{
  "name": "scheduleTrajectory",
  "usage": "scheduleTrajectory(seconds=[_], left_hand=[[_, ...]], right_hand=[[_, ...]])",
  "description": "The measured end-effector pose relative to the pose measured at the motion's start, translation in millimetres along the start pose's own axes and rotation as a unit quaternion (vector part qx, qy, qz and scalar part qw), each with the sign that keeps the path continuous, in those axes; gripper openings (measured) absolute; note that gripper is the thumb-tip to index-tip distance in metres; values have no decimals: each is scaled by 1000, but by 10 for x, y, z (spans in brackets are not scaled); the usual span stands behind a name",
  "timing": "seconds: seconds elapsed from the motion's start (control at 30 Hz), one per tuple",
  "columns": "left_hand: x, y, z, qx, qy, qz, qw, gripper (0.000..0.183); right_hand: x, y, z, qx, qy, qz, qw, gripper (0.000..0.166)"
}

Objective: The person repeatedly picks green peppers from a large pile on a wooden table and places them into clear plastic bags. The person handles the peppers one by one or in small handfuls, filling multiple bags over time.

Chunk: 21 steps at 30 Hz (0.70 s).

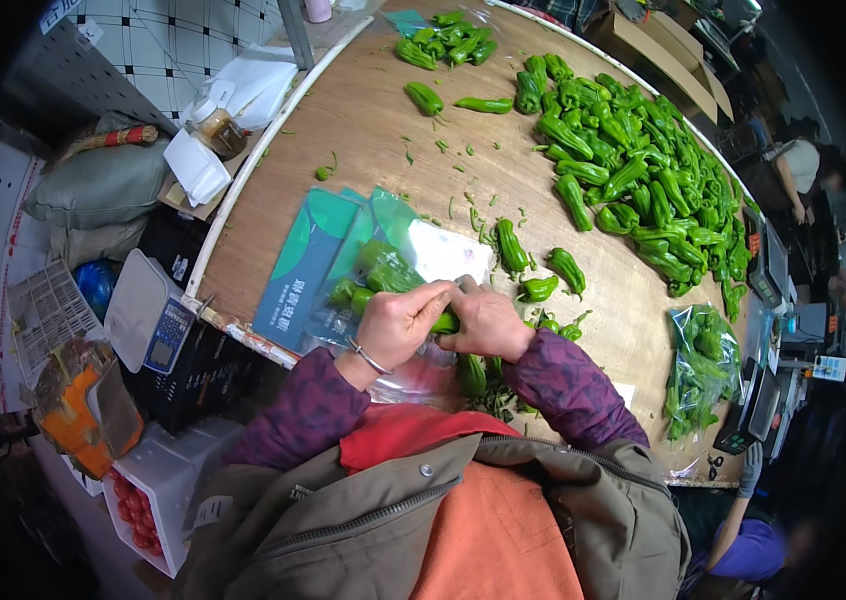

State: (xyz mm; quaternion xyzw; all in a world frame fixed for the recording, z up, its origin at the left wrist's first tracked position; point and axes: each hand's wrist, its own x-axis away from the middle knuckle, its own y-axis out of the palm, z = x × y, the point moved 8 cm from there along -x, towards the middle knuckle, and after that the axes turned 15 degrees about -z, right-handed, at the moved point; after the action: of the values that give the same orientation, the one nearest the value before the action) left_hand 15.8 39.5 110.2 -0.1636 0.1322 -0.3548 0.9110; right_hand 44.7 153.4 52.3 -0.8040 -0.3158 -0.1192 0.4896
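Observation:
My left hand [402, 321], with a metal bangle at its wrist, has its thumb and finger pinched at the upper end of a green pepper [445, 324]. My right hand [489, 319] is closed around the same pepper from the other side. Fingers hide most of that pepper and what exactly the left fingertips pinch. Just beyond my left hand lies a clear plastic bag [387, 217] with green print and several peppers [393, 271] inside. It overlaps more printed bags [292, 266]. Loose peppers [511, 246] lie past my right hand, among snapped-off stems [474, 219].
A large heap of peppers [640, 165] covers the wooden table's [363, 112] far right. A filled bag [702, 367] lies right, beside scales [749, 409]. Another scale [149, 315] stands left, beyond the table's raised rim [243, 172]. A co-worker's gloved hand [751, 469] shows lower right.

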Motion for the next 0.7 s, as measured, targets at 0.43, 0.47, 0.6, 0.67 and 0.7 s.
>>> scheduleTrajectory(seconds=[0.43, 0.47, 0.6, 0.67, 0.7], left_hand=[[1, 266, 280, -139, 56, -50, 987, 17], [-9, 218, 273, -141, 43, -44, 988, 17], [-68, 332, 139, -114, 27, -49, 992, 21], [-104, 381, 47, -94, -15, -71, 993, 23], [-112, 348, 72, -88, 3, -44, 995, 23]], right_hand=[[-416, -133, -293, -42, -154, 216, 963, 70], [-385, -276, -331, -29, -114, 249, 961, 74], [-834, -260, 147, -57, 59, 298, 951, 84], [-1027, -352, 247, -113, 96, 218, 965, 84], [-1052, -346, 206, -124, 55, 204, 970, 83]])
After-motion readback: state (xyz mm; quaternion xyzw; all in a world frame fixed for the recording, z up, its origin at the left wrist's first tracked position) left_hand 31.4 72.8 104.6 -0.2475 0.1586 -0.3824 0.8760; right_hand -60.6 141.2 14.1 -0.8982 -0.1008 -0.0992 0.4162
